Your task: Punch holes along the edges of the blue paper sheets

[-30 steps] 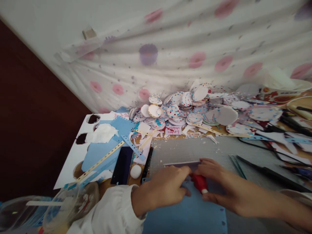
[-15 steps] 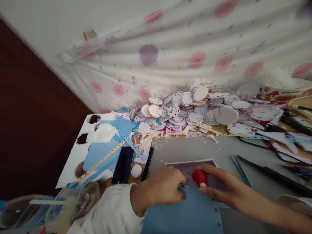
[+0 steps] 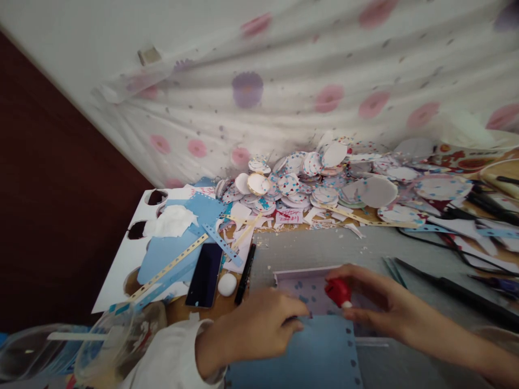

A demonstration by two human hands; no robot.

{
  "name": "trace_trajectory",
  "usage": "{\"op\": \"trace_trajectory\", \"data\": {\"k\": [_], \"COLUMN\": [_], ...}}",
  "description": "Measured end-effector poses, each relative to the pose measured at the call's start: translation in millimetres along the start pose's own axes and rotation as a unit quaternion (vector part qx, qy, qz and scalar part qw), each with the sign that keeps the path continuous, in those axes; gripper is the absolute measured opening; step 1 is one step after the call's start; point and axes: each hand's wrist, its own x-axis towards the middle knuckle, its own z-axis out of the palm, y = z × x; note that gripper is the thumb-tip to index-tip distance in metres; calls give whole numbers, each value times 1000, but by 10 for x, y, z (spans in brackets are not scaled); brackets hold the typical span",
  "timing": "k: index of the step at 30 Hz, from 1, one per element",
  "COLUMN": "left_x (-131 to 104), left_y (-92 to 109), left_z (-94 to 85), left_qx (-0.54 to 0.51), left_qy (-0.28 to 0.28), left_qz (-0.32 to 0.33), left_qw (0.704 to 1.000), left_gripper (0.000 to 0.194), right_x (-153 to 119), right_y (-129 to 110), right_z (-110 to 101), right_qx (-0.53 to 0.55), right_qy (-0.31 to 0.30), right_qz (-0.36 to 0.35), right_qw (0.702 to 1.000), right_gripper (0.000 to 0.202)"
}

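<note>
My left hand (image 3: 267, 323), in a white sleeve, pinches the top edge of a blue sheet (image 3: 320, 351) with punched holes along its right side. My right hand (image 3: 377, 300) holds a small red punch (image 3: 339, 292) with a white tip between thumb and fingers, just above the sheet's top right corner. Behind them a shallow tray (image 3: 302, 275) with a pale rim lies on the grey mat (image 3: 300, 246); small dark bits are scattered in it. The sheet covers the tray's front part.
Left of the mat lie a black pen (image 3: 245, 274), a white round object (image 3: 227, 284) and a phone (image 3: 205, 275). Paper discs (image 3: 287, 185) are heaped along the back. A black-handled tool (image 3: 454, 286) lies right; clear plastic containers (image 3: 105, 346) stand front left.
My left hand and the blue sheet have moved left and toward me, uncovering more of the tray. The red punch in my right hand has shifted slightly right.
</note>
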Motion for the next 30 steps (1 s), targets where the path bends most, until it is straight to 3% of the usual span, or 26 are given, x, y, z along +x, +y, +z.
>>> {"op": "trace_trajectory", "data": {"k": [4,8,11,13,15,17,19,22,25,27,30], "left_x": [-83,-18,82,157,238,320,381,377,264,185,139], "left_y": [16,11,38,89,149,183,174,89,-21,-79,-126], "left_z": [118,170,199,245,316,399,476,566,644,689,706], "left_qx": [32,73,56,-20,-141,-246,-291,-281,-239,-221,-232], "left_qy": [39,41,120,211,263,265,262,266,259,249,253], "left_qz": [-30,-74,-84,-53,-12,-3,-32,-70,-83,-90,-76], "left_qw": [998,994,988,976,954,932,920,919,932,939,936], "left_gripper": [24,40,47,45,53,56,44,37,37,38,36], "right_x": [-35,-45,-41,-41,-46,-58,-84,-182,-364,-506,-678], "right_y": [138,210,206,200,192,168,126,88,202,380,684], "right_z": [111,226,285,314,336,347,328,200,-21,-144,-204], "right_qx": [-17,-101,-120,-121,-130,-149,-169,-205,-284,-346,-401], "right_qy": [61,134,177,191,188,169,136,120,210,257,257], "right_qz": [-112,-202,-225,-230,-233,-238,-239,-216,-155,-55,74], "right_qw": [992,965,951,947,945,945,947,947,922,901,876], "right_gripper": [20,30,32,32,27,21,23,36,24,12,12]}}
